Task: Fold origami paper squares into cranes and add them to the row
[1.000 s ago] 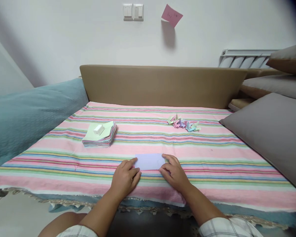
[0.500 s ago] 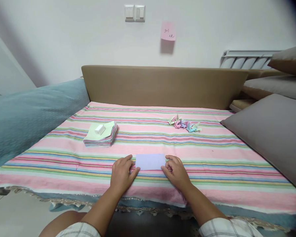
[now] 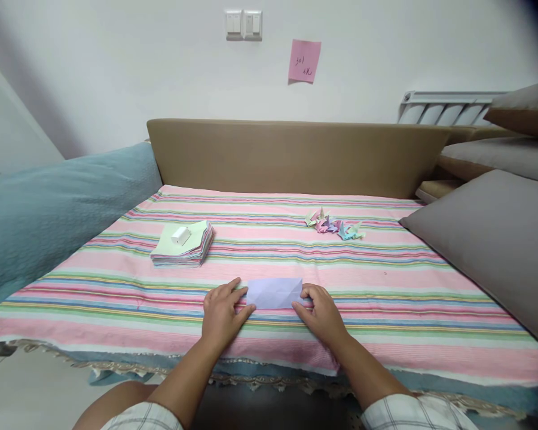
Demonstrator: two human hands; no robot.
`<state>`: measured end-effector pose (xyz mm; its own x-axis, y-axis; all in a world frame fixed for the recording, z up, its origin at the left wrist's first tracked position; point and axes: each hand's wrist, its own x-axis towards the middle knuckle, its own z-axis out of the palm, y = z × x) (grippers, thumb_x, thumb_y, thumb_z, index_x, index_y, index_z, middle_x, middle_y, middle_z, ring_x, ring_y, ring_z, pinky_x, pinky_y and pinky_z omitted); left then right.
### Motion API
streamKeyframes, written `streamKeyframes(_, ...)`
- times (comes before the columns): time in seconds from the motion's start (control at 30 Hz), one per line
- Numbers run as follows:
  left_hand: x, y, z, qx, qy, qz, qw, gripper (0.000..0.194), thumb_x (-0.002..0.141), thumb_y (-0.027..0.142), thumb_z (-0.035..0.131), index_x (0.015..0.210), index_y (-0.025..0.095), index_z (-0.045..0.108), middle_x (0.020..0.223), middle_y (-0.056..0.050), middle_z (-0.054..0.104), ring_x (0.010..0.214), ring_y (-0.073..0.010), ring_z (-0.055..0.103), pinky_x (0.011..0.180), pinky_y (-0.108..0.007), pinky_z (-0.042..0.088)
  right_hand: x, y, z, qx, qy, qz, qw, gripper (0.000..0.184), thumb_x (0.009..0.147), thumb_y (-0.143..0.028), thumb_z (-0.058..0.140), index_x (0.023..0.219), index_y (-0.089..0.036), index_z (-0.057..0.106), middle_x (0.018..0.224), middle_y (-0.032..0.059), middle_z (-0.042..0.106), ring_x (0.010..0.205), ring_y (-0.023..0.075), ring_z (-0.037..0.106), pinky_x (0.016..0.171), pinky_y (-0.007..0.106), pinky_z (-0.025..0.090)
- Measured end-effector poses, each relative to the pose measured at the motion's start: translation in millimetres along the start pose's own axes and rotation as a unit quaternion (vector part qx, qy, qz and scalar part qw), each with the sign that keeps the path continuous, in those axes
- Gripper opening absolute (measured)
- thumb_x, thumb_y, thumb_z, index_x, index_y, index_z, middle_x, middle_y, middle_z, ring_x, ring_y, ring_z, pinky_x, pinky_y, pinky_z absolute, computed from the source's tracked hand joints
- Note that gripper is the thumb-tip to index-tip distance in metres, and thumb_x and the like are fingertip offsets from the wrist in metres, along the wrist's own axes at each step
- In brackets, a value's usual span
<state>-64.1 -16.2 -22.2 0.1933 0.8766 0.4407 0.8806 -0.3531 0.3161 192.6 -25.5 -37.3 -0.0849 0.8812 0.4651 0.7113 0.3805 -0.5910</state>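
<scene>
A folded rectangle of lilac paper (image 3: 274, 293) lies on the striped cloth in front of me, with faint slanting creases across it. My left hand (image 3: 224, 309) rests at its left end, fingers spread, the thumb and index finger touching the edge and lower corner. At the right end, my right hand (image 3: 319, 310) pinches the paper between thumb and index finger, the other fingers curled. Further back to the left is a thick stack of coloured paper (image 3: 192, 254) with a small white block (image 3: 180, 236) on top. Several folded paper cranes (image 3: 334, 226) sit in a row at the back right.
The striped cloth (image 3: 260, 239) covers a seat with a brown backrest (image 3: 296, 156) behind. A blue-covered armrest (image 3: 72, 197) borders the left. Grey cushions (image 3: 488, 239) are piled on the right. A pink note (image 3: 304, 61) hangs on the wall beside light switches (image 3: 244, 25).
Slanting creases now show on the paper, which looked flat and plain before. Its upper right corner sits slightly higher. Both hands have barely moved. The wall note's lower edge has lifted and swung.
</scene>
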Motion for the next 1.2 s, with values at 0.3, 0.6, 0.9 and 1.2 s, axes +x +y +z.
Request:
streamKeyframes(0.3,2.0,1.8,-3.3,-0.080,0.010,-0.005,0.997,0.021,0.070,0.030,0.069,0.090,0.027,0.065,0.121,-0.003,0.061,0.107,-0.0249,0.056,0.093,-0.045,0.039,-3.1,1.8,3.4,0.059,0.014,0.041,0.997,0.033,0.074,-0.033,0.060,0.102,-0.020,0.048,0.101,0.0088,0.061,0.093,0.0235,0.058,0.082,0.039,0.047)
streamKeyframes(0.6,4.0,3.9,-6.4,-0.122,0.007,0.024,0.992,0.013,0.072,0.022,0.063,0.061,0.022,0.055,0.108,-0.002,0.067,0.098,-0.0221,0.059,0.086,-0.041,0.041,-1.2,0.6,-0.8,0.021,-0.018,-0.056,0.998,0.018,0.074,-0.028,0.062,0.090,-0.020,0.062,0.118,0.0109,0.054,0.110,0.0266,0.048,0.092,0.042,0.042)
streamKeyframes(0.9,-0.4,8.1,-6.3,-0.069,0.020,0.062,0.995,0.016,0.071,0.019,0.059,0.086,0.025,0.062,0.112,-0.004,0.066,0.101,-0.0230,0.056,0.094,-0.044,0.037,-5.8,-3.5,-2.7,-0.027,-0.023,-0.137,0.990,0.020,0.080,-0.012,0.047,0.079,-0.025,0.062,0.100,0.0019,0.067,0.100,0.0213,0.054,0.091,0.044,0.035)
streamKeyframes(1.2,-6.0,13.0,-10.0,-0.037,0.023,0.236,0.971,0.013,0.078,0.026,0.059,0.088,0.030,0.067,0.116,-0.003,0.063,0.102,-0.0212,0.055,0.098,-0.045,0.033,-6.3,-8.7,-12.3,-0.062,0.002,-0.150,0.987,0.019,0.081,-0.014,0.046,0.083,-0.026,0.061,0.088,-0.0002,0.068,0.094,0.0187,0.056,0.097,0.043,0.026)
